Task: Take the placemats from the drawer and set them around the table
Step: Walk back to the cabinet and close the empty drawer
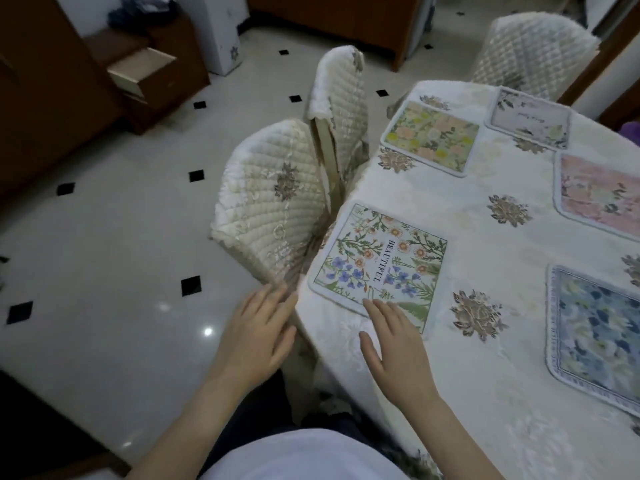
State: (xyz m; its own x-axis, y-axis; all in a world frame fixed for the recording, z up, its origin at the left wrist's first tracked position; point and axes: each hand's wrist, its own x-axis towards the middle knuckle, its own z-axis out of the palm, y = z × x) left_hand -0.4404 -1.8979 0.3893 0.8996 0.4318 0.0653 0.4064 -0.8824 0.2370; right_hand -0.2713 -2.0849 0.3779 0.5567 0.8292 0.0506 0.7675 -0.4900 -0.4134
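The table [485, 216] wears a cream tablecloth [460, 403] stitched with brownish flower medallions, and it stands on a glossy pale tile floor [114, 258] dotted with small black diamonds. Three chairs in quilted cream covers are pushed up to it: one close by [270, 206], one behind that [341, 98], and a third at the far end [530, 50]. Across the room a dark wooden cabinet has its drawer [140, 71] pulled open.

Five placemats lie flat on the cloth. The nearest, a white one with orange and blue flowers and the word BEAUTIFUL [377, 261], sits at the table's edge beside the near chair. Beyond it lies a yellow and peach floral placemat [431, 136], then a pale one with script lettering [530, 117], a pink floral one [599, 195] and a blue floral one [595, 330] running off the right side.

The right hand [391, 337] lies palm down with its fingers straight, fingertips resting on the near corner of the BEAUTIFUL placemat. The left hand [256, 334] hovers just off the table's edge, fingers loose and spread, gripping nothing, close by the near chair's cover.
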